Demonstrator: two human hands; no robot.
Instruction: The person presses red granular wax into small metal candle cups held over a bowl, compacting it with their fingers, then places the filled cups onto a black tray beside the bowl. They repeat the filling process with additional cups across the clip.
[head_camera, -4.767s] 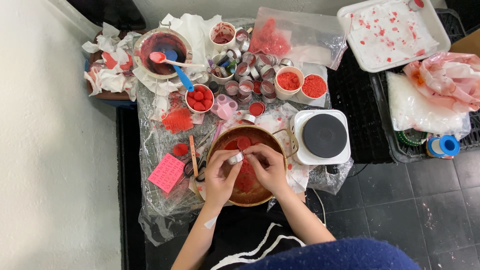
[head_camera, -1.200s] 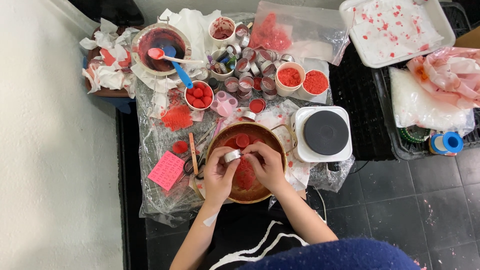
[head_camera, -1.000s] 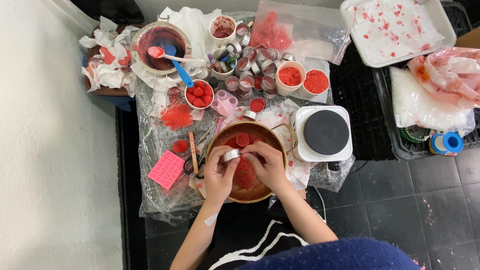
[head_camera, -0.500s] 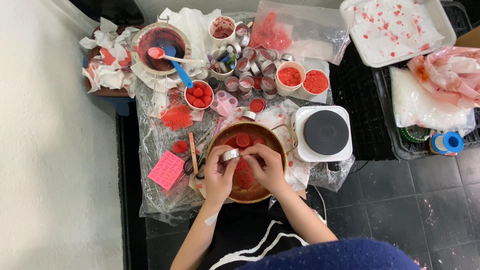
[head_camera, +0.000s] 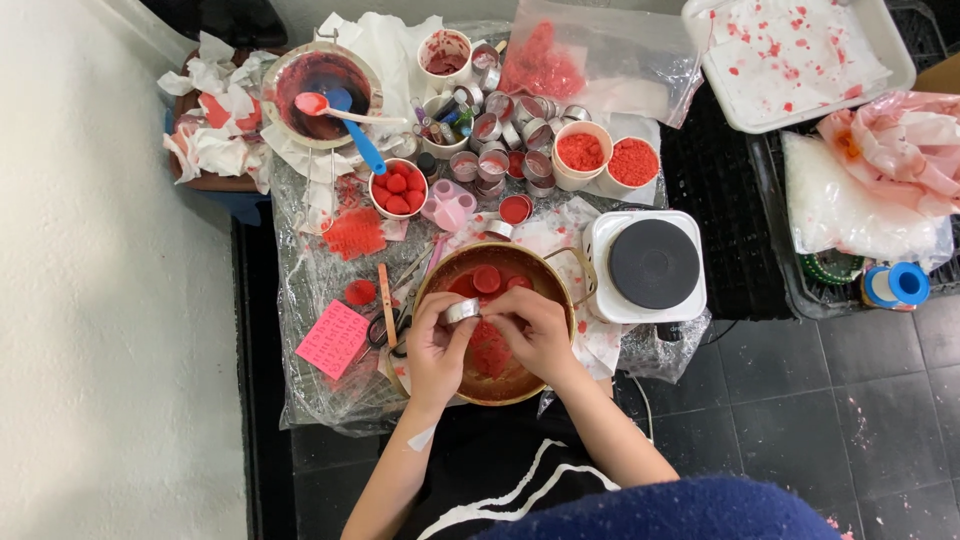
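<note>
Metal cup (head_camera: 462, 311) pinched in both hands over the copper bowl (head_camera: 497, 322).

Left hand (head_camera: 436, 348) holds the small cup in a clenched grip; right hand (head_camera: 532, 330) pinches its rim. Red wax could spill if it tilts. Hotplate (head_camera: 648, 266) sits just right, scissors (head_camera: 392, 318) left: the bench (head_camera: 330, 400) is crowded, with little room.

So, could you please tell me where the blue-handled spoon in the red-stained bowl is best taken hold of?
Grip the blue-handled spoon by its bare blue handle, from the lower right: that end juts over the rim of the red-stained bowl, while the scoop lies inside, coated red.
</note>
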